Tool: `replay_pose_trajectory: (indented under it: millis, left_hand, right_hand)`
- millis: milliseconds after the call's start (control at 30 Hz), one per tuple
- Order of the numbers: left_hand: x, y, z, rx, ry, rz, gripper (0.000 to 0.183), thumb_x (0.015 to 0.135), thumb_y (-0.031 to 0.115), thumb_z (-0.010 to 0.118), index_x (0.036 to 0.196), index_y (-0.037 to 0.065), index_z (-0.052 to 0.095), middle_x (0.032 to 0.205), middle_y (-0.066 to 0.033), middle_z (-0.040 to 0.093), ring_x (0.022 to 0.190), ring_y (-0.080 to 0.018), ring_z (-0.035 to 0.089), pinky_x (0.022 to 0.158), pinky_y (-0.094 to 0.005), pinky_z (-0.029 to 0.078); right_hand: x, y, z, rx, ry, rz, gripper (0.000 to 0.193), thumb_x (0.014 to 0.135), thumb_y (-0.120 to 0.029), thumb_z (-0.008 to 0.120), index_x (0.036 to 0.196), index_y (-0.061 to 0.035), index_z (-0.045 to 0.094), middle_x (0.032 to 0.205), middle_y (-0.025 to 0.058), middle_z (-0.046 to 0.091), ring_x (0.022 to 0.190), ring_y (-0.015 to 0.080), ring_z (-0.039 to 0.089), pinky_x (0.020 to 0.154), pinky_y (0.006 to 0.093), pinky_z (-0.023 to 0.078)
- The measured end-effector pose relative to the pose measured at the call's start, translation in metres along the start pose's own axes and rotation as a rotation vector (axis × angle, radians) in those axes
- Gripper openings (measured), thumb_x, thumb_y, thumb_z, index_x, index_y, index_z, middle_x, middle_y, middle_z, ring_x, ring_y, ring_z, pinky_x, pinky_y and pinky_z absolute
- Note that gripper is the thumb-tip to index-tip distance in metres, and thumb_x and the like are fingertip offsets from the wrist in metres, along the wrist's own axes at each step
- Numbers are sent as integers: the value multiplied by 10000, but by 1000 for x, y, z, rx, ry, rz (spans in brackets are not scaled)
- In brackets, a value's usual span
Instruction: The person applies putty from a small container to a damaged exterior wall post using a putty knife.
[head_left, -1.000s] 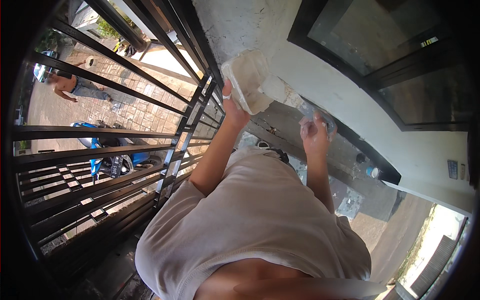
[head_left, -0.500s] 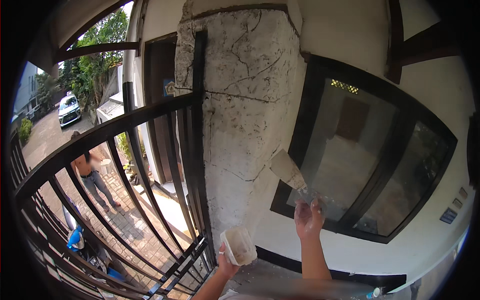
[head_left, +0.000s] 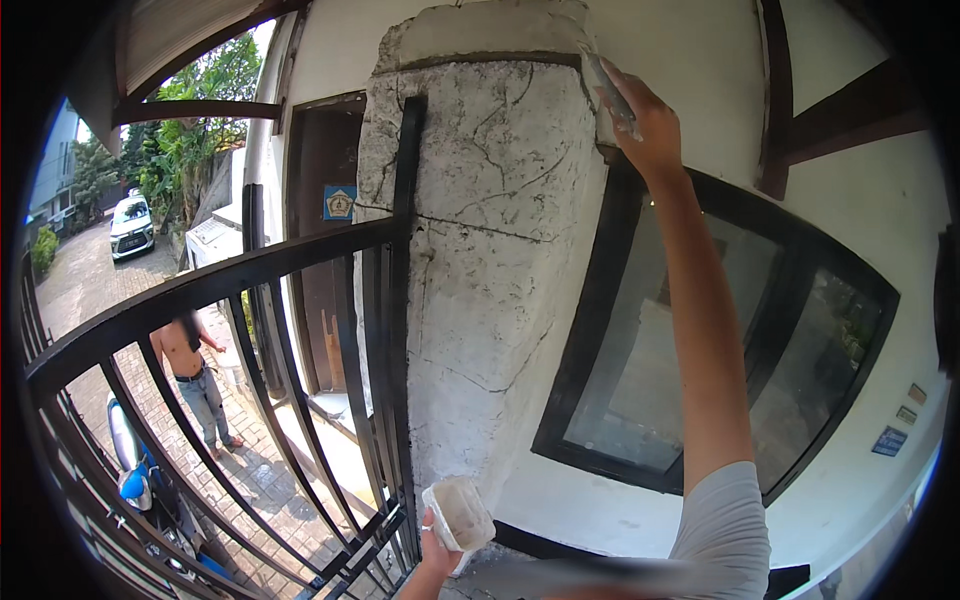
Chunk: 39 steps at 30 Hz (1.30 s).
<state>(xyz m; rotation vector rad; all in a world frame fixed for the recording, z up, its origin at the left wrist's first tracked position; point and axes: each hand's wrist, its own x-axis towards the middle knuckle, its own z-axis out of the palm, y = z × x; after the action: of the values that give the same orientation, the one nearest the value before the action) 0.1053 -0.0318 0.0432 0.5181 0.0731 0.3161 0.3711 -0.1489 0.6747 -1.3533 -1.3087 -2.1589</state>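
Observation:
My right hand (head_left: 648,125) is raised high and closed round the handle of a putty knife (head_left: 614,92). The blade points up at the right edge of the ledge (head_left: 490,30) atop a cracked white pillar (head_left: 485,240); whether it touches the wall there I cannot tell. Low down, my left hand (head_left: 434,548) grips a whitish, smeared plastic tub (head_left: 462,513) by its side. The tub is tilted, its opening showing a pale coating inside. Dark cracks run across the pillar's patchy face.
A black metal railing (head_left: 230,275) stands close at my left. Right of the pillar is a black-framed window (head_left: 690,340). Beyond the railing, a person (head_left: 195,370) stands on paving near a blue motorbike (head_left: 135,485); a white car (head_left: 131,228) is parked farther off.
My right hand has gone up with the putty knife, from beside the window to the pillar's top. The tub has shifted slightly left and down. The person outside has changed stance.

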Motion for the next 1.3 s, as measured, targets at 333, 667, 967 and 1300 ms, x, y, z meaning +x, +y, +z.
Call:
replay_pose_trajectory:
  millis: [333, 667, 967, 1300]
  left_hand:
    - [4, 7, -4, 17, 50, 37, 780, 977, 690, 396, 1551, 162, 394, 1482, -80, 528, 1344, -329, 523, 1135, -541, 399]
    - [11, 2, -11, 23, 89, -22, 774, 981, 692, 371, 1550, 169, 403, 1482, -82, 532, 1350, -329, 518, 1133, -537, 399]
    - [16, -7, -10, -21, 16, -26, 772, 1003, 660, 353, 1571, 137, 354, 1512, -111, 499, 1377, -347, 499, 1146, -539, 391]
    - [14, -10, -5, -41, 14, 43, 728, 973, 651, 453, 1517, 169, 440, 1430, -92, 571, 1299, -343, 558, 1079, -574, 447]
  right_hand:
    - [3, 28, 29, -430, -359, -176, 834, 766, -53, 773, 1509, -254, 451, 1282, 3, 637, 1030, 206, 699, 797, 336, 632]
    - [-23, 37, 12, -375, -361, -209, 895, 747, 4, 734, 1541, -268, 424, 1281, 21, 637, 941, 218, 713, 797, 355, 627]
    - [13, 33, 32, -548, -410, -130, 856, 802, -47, 733, 1554, -260, 383, 1235, 77, 646, 895, 253, 733, 737, 362, 628]
    - [-4, 16, 25, -602, -428, -288, 723, 825, -68, 696, 1509, -108, 463, 940, 68, 634, 750, 183, 720, 594, 305, 602]
